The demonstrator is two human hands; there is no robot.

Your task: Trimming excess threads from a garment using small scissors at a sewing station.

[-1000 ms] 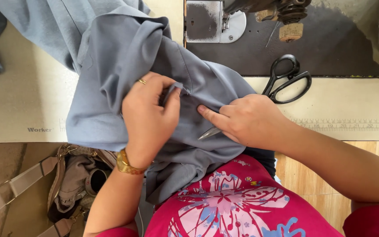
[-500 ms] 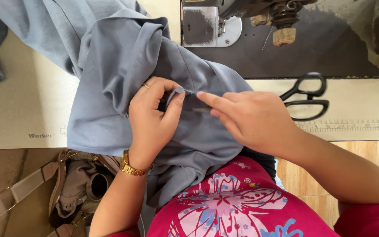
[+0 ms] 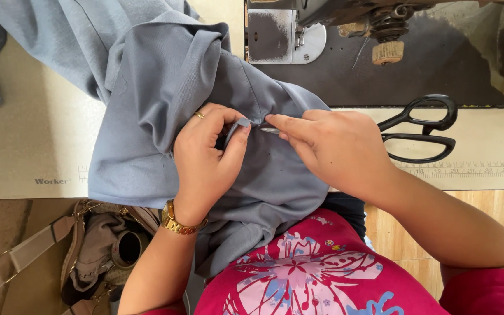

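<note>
A grey-blue garment (image 3: 164, 87) lies bunched over the beige sewing table (image 3: 24, 151) and hangs into my lap. My left hand (image 3: 208, 160), with a gold ring and a gold wristwatch, pinches a fold of the cloth at a seam between thumb and fingers. My right hand (image 3: 333, 149) meets it from the right and grips a thin metal tool (image 3: 269, 130), whose tip touches the pinched seam. Most of the tool is hidden under my fingers.
Black-handled scissors (image 3: 421, 128) lie on the table just right of my right hand. A sewing machine (image 3: 345, 23) stands at the back on a dark base. An open brown bag (image 3: 97, 251) sits on the floor at the lower left. A ruler is printed along the table's front edge.
Both hands have moved up the cloth toward the machine and drawn closer together. My left hand now pinches the seam, and the tool's tip sits at it.
</note>
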